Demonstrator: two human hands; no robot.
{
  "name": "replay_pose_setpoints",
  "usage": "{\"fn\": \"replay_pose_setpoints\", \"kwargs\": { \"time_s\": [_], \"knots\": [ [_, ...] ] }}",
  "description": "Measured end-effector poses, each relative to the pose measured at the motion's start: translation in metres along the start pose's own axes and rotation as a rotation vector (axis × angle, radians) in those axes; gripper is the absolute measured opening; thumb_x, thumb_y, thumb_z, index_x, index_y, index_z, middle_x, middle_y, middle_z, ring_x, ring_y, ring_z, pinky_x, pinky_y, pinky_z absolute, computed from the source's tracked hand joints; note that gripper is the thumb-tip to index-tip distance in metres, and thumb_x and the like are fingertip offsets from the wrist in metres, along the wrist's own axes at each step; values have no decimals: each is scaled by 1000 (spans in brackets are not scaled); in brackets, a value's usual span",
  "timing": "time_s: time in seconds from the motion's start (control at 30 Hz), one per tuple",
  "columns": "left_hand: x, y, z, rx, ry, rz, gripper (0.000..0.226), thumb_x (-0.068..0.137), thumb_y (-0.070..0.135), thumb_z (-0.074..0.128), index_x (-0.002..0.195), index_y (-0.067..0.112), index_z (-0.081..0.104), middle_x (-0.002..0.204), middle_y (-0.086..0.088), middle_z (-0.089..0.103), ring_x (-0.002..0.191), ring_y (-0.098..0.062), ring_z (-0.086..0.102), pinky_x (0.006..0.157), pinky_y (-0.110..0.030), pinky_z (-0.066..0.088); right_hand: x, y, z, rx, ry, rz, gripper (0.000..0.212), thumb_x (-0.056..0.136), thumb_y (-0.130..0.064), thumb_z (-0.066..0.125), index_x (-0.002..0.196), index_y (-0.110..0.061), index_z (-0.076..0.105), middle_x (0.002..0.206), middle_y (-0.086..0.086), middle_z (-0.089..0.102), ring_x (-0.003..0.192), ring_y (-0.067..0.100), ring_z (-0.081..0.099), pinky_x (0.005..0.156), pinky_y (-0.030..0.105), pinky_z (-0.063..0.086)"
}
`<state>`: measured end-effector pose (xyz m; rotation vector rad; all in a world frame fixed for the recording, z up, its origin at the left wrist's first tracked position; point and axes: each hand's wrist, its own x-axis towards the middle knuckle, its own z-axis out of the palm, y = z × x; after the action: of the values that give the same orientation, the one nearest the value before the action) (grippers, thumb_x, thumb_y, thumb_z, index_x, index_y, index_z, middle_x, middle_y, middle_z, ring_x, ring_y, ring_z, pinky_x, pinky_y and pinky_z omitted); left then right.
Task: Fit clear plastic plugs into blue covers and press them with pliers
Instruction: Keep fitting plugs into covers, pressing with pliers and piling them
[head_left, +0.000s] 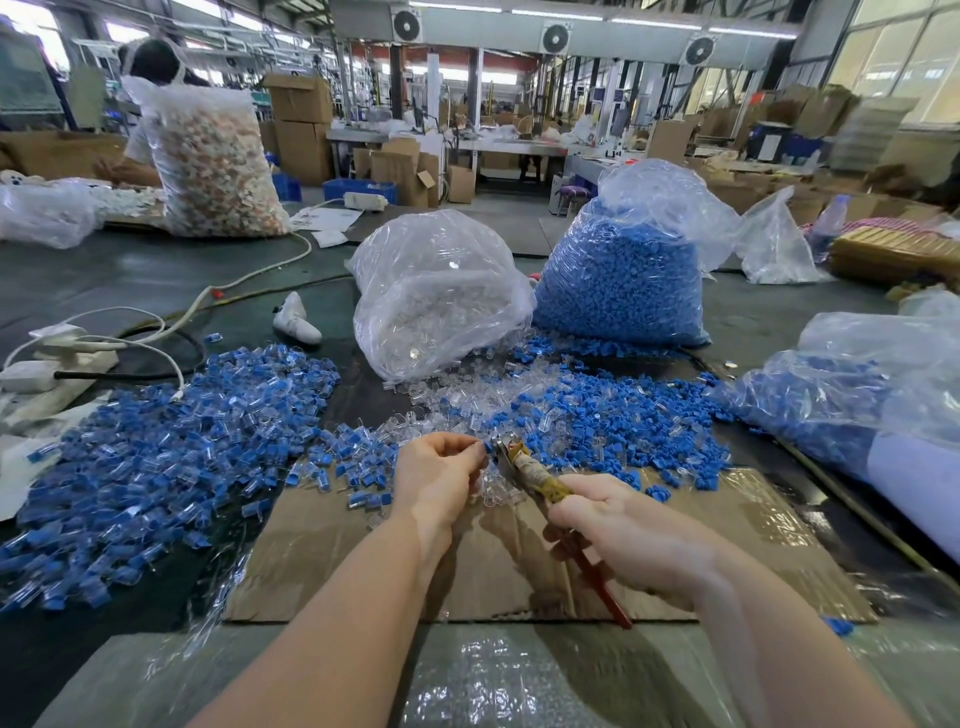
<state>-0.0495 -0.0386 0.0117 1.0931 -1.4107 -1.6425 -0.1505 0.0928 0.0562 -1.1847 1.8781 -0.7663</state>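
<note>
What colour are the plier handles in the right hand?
Red on the handle showing below the right hand, yellowish wrap nearer the head; seen in the head view.

Left fingers (467, 452) hide the blue cover (487, 448) (mostly).

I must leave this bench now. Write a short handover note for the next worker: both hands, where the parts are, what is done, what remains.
Left hand: pinches a small blue plastic cover at the nose of the pliers.
Right hand: grips the yellow-and-red-handled metal pliers.
Parts: loose blue covers and clear plugs mixed ahead; clear bag of clear plastic plugs; bag of blue covers behind it.
Done: big heap of assembled blue-and-clear pieces on the left.
Left: press this piece, then continue; both bags look far from empty.
</note>
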Motion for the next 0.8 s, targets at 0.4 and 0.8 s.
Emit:
{"fn": "replay_pose_setpoints", "kwargs": {
  "time_s": [0.4, 0.8],
  "knots": [
    [1, -2, -2, 91, -11, -27, 9, 86, 8, 64, 79, 12, 66, 69, -5, 64, 52, -9, 56, 46, -19, 48, 0, 1, -3, 36, -36, 51, 13, 93, -16, 41, 83, -14, 48, 89, 8, 51, 84, 20, 54, 61, 25, 38],
    [-2, -3, 5, -24, 28, -39, 11, 86, 1, 62, 78, 8, 66, 69, -7, 61, 58, -14, 52, 51, -23, 46, 0, 0, 4, -104, 44, -71, 25, 95, -21, 46, 70, -16, 43, 69, 6, 47, 61, 16, 42, 57, 31, 32]
  ]
}}
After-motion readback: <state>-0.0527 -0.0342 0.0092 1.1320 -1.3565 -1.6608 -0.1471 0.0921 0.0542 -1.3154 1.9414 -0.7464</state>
